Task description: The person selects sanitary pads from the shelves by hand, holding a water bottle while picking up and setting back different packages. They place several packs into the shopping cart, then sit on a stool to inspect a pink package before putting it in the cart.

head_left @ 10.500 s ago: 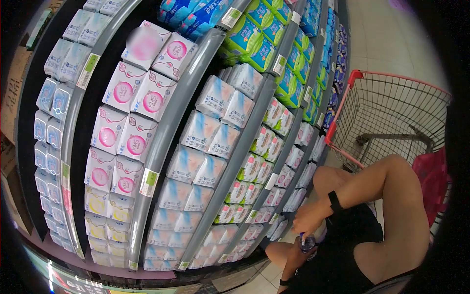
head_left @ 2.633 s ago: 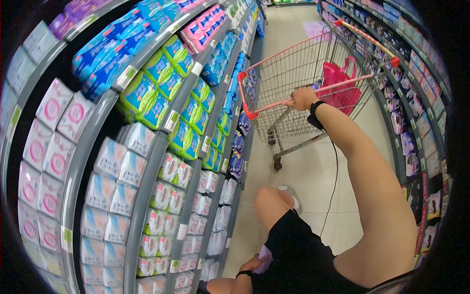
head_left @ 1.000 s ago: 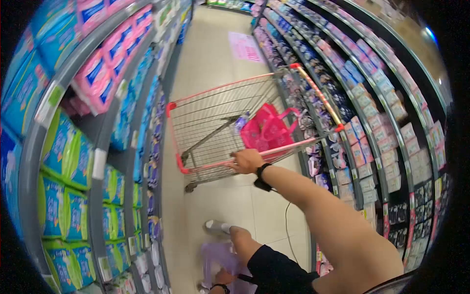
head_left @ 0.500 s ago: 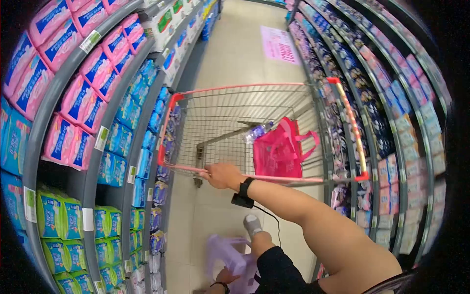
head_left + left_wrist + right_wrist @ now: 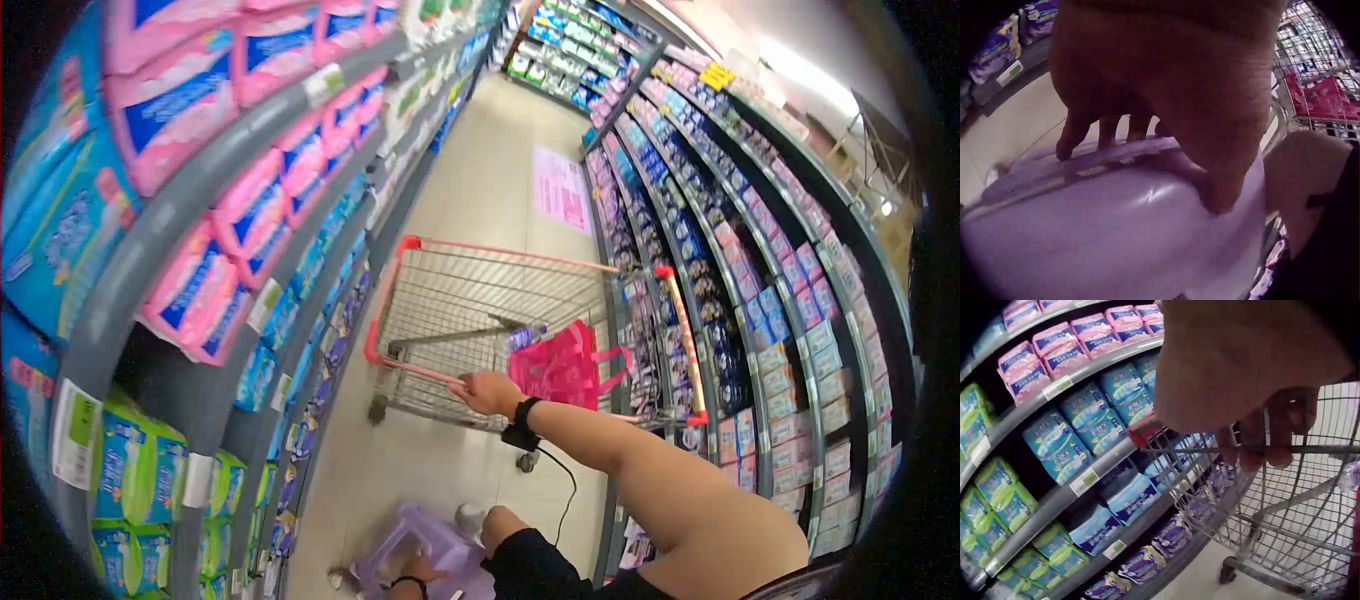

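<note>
Your right hand (image 5: 487,393) is curled over the near side rail of the wire shopping cart (image 5: 510,254), which stands crosswise in the middle of the aisle, its handle (image 5: 683,345) to the right. Your left hand (image 5: 1166,94), well apart from it, grips the purple plastic stool (image 5: 1122,225) at the near end of the scene, thumb on its surface and fingers over the slotted edge. Inside the cart, right of centre, sits a pink tote bag (image 5: 555,365), a clear bottle (image 5: 527,338) just beside it. Pink packs (image 5: 190,290) and green packs (image 5: 140,480) fill the left shelves; beyond the cart, a pink floor sticker (image 5: 562,188) lies near the right shelves.
</note>
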The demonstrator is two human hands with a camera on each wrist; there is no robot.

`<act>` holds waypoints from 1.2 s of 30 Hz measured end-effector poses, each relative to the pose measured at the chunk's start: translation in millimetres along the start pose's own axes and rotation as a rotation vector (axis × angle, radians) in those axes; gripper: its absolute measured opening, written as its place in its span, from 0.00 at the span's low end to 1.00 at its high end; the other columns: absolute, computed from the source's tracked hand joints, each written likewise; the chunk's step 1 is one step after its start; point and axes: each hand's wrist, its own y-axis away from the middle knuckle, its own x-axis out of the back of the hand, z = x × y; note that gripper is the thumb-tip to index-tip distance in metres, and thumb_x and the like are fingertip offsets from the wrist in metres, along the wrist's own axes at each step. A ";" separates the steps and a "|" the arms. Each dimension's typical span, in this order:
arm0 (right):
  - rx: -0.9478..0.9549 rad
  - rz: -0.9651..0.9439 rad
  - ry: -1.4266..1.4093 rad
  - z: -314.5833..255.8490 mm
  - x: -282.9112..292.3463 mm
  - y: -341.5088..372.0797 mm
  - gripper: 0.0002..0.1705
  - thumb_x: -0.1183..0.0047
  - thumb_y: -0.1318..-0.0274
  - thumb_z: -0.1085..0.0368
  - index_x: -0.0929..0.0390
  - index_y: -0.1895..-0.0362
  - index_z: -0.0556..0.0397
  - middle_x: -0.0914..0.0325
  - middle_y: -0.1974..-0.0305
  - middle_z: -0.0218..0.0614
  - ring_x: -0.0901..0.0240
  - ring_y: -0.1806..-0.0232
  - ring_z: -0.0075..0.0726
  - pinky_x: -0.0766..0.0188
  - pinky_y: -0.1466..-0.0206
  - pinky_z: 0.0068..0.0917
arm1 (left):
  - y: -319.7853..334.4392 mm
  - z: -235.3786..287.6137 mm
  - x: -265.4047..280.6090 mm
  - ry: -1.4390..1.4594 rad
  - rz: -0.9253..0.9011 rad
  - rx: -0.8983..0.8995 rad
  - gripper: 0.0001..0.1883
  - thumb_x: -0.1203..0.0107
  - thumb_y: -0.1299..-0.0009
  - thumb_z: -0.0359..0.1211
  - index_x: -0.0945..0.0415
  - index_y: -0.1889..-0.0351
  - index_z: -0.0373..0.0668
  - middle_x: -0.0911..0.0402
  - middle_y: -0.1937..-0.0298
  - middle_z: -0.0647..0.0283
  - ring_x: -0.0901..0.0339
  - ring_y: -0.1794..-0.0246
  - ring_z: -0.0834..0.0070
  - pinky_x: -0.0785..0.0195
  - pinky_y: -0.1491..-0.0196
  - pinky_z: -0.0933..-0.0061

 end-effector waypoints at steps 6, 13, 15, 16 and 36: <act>-0.117 -0.087 0.016 -11.8 18.6 -37.4 0.32 0.60 0.31 0.37 0.18 0.49 0.48 0.16 0.59 0.52 0.20 0.55 0.61 0.26 0.53 0.54 | -11.4 -28.5 51.4 -0.035 0.027 0.024 0.58 0.33 0.47 0.66 0.38 0.28 0.35 0.31 0.29 0.44 0.33 0.29 0.52 0.40 0.28 0.57; 0.044 -0.081 -0.179 49.1 40.2 -127.8 0.31 0.60 0.29 0.40 0.20 0.50 0.55 0.19 0.64 0.58 0.22 0.59 0.66 0.28 0.55 0.53 | -76.1 -0.6 154.8 -0.094 -0.086 0.025 0.56 0.34 0.45 0.65 0.39 0.26 0.38 0.33 0.28 0.44 0.35 0.27 0.51 0.41 0.27 0.56; -0.005 -0.078 -0.216 42.2 71.8 -145.4 0.29 0.58 0.28 0.42 0.21 0.55 0.57 0.21 0.68 0.60 0.24 0.62 0.69 0.29 0.56 0.54 | -96.8 7.5 179.7 -0.105 -0.109 0.042 0.56 0.35 0.44 0.65 0.39 0.26 0.39 0.33 0.28 0.44 0.36 0.27 0.51 0.41 0.27 0.56; 0.043 -0.028 -0.228 55.8 70.7 -153.8 0.29 0.58 0.28 0.43 0.21 0.56 0.58 0.21 0.69 0.59 0.24 0.63 0.69 0.29 0.57 0.54 | -105.9 14.4 187.5 -0.104 -0.129 0.050 0.56 0.35 0.44 0.65 0.40 0.26 0.39 0.33 0.27 0.44 0.36 0.27 0.50 0.41 0.27 0.56; -0.092 -0.126 0.041 177.8 130.8 -157.5 0.13 0.47 0.36 0.55 0.21 0.58 0.50 0.19 0.69 0.53 0.22 0.63 0.65 0.28 0.62 0.55 | -184.9 32.5 269.6 -0.330 0.068 -0.116 0.49 0.42 0.36 0.63 0.47 0.21 0.55 0.35 0.26 0.44 0.37 0.26 0.48 0.47 0.25 0.48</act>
